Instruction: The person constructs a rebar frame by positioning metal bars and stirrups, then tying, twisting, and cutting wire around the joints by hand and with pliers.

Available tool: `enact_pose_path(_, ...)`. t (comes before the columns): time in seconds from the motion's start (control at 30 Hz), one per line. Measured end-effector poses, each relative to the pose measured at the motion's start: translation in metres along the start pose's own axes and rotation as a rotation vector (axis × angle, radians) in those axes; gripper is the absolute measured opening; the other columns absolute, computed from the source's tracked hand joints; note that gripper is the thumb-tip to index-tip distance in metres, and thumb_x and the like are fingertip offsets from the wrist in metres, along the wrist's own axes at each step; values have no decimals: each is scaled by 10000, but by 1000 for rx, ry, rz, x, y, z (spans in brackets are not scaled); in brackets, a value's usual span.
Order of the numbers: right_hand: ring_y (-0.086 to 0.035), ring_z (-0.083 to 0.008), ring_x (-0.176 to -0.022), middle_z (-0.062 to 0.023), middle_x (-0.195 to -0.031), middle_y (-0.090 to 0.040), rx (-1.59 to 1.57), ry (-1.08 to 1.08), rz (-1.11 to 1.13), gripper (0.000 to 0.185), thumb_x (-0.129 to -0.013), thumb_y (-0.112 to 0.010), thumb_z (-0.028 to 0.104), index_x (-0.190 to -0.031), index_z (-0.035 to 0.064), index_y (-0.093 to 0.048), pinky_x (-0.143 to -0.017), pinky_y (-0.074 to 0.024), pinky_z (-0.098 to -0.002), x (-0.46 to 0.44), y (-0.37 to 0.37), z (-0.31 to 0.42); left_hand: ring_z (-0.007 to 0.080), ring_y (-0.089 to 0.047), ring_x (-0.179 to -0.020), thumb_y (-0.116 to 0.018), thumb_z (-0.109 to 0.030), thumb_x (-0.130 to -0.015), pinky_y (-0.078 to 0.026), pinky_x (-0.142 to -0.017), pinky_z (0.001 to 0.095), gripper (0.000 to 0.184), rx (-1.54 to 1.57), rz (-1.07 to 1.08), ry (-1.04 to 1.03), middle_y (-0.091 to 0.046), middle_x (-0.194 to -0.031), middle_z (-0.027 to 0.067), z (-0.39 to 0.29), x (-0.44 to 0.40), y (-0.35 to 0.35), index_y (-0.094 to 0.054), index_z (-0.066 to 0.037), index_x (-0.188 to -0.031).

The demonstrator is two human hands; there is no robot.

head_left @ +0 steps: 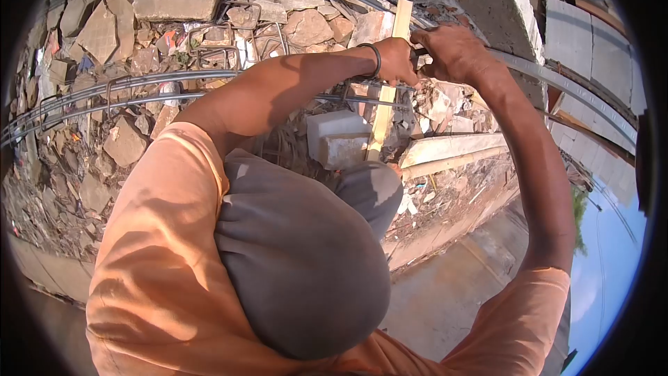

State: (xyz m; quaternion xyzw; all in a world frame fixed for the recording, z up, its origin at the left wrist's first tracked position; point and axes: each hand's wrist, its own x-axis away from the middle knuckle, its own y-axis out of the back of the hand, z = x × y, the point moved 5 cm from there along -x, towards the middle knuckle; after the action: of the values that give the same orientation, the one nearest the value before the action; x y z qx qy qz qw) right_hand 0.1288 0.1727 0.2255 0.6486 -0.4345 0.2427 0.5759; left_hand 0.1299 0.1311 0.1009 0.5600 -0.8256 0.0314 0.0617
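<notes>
My left hand [396, 63], with a dark band at the wrist, is closed over a pale yellow wooden strip [381, 122] and the steel bars. The strip shows above and below the hand; whether the fingers grip it is hidden. Close by on the right, my right hand [456, 52] is bent down with its fingers curled, and what they hold is hidden. A small dark piece [419, 52] shows between the two hands; its kind is unclear. Long steel reinforcing bars [146, 81] run from the left toward my hands, with bent wire stirrups [212, 49] near them.
Broken concrete and stone rubble [125, 141] covers the ground. A white block [337, 129] lies near my knee. Wooden planks [456, 150] rest at the right. A concrete beam [504, 0] rises beyond my right hand, with a long metal bar [557, 80] beside it.
</notes>
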Motion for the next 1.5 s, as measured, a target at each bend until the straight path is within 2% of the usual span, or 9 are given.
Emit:
enact_pose_path(0.13,-408,-217,-1297,-74,-1252,-514,313,-18,-321,475,-788,-671,137,-1246,150,-543,-1139,-222,-485,21,-13,18,108,-606,-523,-753,-216,-695,-470,-524,262,229,247,8,-8,-648,-619,52,9,-7,10,-664,-6,-679)
enact_pose_path(0.3,-430,-216,-1272,-67,-1242,-531,317,28,-543,538,-811,-627,127,-1329,151,-484,-1141,-230,-456,16,-19,9,105,-583,-506,-751,-187,-692,-460,-494,244,211,417,53,-43,-630,-604,43,13,-1,16,-674,9,-673)
enact_pose_path(0.67,-662,-278,-786,-122,-799,-673,-37,-54,52,265,-818,-678,257,-971,40,-683,-751,-526,-434,-5,-43,-17,221,-645,-784,-812,-463,-654,-492,-704,324,625,-172,317,2,-674,-858,97,4,-10,12,-626,21,-1003)
enact_pose_path(0.83,-672,-333,-813,-163,-834,-696,-635,-436,679,300,-758,-755,253,-923,16,-676,-752,-528,-426,5,-46,-14,314,-646,-760,-774,-381,-675,-503,-712,388,460,-324,-13,-55,-671,-834,160,-10,5,-11,-609,-6,-885)
enact_pose_path(1.07,-560,-243,-1100,-82,-1040,-616,409,3,-544,568,-775,-674,166,-1306,87,-490,-1002,-378,-461,27,-38,9,151,-549,-487,-718,-239,-653,-450,-496,327,293,107,29,-29,-596,-527,57,15,-9,3,-586,-3,-538)
enact_pose_path(1.2,-524,-231,-1132,-79,-1100,-581,123,-4,-246,518,-796,-622,132,-1296,81,-494,-1044,-343,-442,25,-46,-1,144,-604,-657,-783,-248,-647,-472,-588,293,397,233,117,-25,-644,-726,86,15,-7,0,-628,19,-897)
enact_pose_path(1.23,-632,-261,-908,-120,-963,-627,87,83,-185,430,-869,-626,229,-1225,8,-530,-855,-471,-410,24,-46,-1,168,-614,-768,-817,-293,-641,-482,-656,303,566,121,128,-73,-641,-859,127,9,-7,-1,-575,10,-1055)
enact_pose_path(1.33,-668,-252,-613,-143,-733,-667,-707,-269,580,422,-900,-636,345,-1026,-57,-602,-565,-528,-377,29,-42,-2,193,-618,-803,-833,-314,-626,-487,-677,324,586,-54,105,-111,-639,-905,138,-5,3,-10,-585,-9,-1061)
enact_pose_path(1.5,-653,-200,-517,-122,-605,-644,-828,-262,627,412,-831,-730,358,-850,-43,-637,-426,-518,-321,34,-57,1,168,-634,-723,-846,-356,-667,-482,-648,306,471,-102,234,-139,-663,-768,90,-11,13,-13,-651,-10,-921)
